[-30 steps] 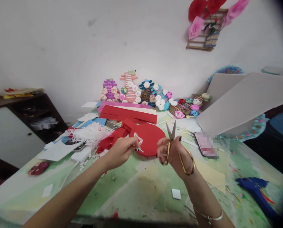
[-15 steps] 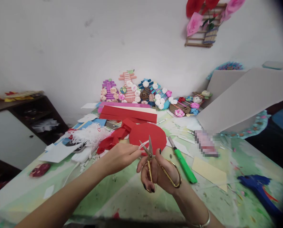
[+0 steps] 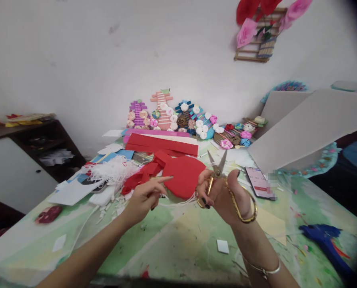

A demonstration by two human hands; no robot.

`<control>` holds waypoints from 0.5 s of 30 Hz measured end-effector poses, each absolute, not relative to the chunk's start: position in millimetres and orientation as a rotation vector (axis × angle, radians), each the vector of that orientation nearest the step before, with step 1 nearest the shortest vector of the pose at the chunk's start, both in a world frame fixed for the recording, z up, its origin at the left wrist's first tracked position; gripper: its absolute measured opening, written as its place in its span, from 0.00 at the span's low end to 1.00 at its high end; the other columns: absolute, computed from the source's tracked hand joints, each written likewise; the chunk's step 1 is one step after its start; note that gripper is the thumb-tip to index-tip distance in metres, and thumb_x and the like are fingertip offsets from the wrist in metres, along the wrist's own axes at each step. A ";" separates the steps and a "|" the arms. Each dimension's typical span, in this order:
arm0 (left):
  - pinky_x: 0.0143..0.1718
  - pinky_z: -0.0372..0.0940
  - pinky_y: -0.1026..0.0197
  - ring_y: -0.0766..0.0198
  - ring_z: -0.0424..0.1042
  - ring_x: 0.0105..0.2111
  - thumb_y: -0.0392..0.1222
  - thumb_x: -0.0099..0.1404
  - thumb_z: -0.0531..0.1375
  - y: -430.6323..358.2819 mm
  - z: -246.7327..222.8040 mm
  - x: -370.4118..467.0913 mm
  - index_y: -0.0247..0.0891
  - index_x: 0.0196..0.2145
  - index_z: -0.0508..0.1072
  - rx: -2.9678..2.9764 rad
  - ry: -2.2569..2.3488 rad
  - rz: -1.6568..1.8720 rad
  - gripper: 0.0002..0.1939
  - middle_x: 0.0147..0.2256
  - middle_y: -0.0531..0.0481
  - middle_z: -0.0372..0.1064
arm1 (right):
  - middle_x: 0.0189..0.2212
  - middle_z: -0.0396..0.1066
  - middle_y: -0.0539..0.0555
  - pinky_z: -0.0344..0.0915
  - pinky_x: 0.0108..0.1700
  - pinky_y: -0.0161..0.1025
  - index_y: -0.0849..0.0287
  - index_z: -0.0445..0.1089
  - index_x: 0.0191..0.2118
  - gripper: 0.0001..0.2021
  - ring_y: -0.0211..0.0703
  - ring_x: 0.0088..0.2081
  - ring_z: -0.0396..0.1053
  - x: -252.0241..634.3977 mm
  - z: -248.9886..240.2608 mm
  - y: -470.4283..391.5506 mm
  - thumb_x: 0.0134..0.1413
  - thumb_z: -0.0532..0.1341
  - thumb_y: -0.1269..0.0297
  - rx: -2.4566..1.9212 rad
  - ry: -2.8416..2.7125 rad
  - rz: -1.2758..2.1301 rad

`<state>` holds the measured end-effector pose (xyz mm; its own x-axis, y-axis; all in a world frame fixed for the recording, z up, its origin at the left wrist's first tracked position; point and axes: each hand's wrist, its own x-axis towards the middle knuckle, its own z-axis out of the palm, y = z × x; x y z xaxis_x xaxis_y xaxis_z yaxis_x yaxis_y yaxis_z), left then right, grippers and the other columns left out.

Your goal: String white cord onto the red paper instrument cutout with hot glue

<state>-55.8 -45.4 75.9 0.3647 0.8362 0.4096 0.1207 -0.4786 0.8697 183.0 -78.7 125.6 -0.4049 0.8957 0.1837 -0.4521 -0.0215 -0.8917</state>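
Note:
My right hand grips gold-handled scissors, with fingers through the loops and the blades spread apart, pointing away from me. My left hand has its index finger stretched out, while the other fingers curl round one end of a white cord. The cord runs loosely across to the fingers of my right hand. Just beyond both hands lies a red disc, its right edge partly covered by my right hand. Red folded strips lie left of the disc.
A tangle of white cord lies at the left. Long red strips and flower-decorated crafts line the back. At right are a phone, a blue glue gun and grey boards. Nearer me lies a white square.
My right hand with the scissors has moved right and up, away from my left hand. My left hand has shifted left and its index finger has straightened. The green cutter is now hidden.

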 end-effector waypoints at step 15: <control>0.21 0.66 0.74 0.75 0.65 0.19 0.19 0.56 0.51 -44.3 38.0 -110.0 0.32 0.25 0.66 0.171 0.675 1.756 0.12 0.23 0.53 0.66 | 0.17 0.57 0.51 0.56 0.23 0.39 0.57 0.66 0.16 0.31 0.38 0.19 0.55 220.6 129.6 -68.0 0.52 0.48 0.34 -0.614 -1.100 1.415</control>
<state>-110.0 -44.3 38.0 -0.3022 0.9253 -0.2290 -0.8406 -0.1454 0.5217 220.6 -68.0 129.6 -0.1795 0.9562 0.2313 -0.4596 0.1264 -0.8791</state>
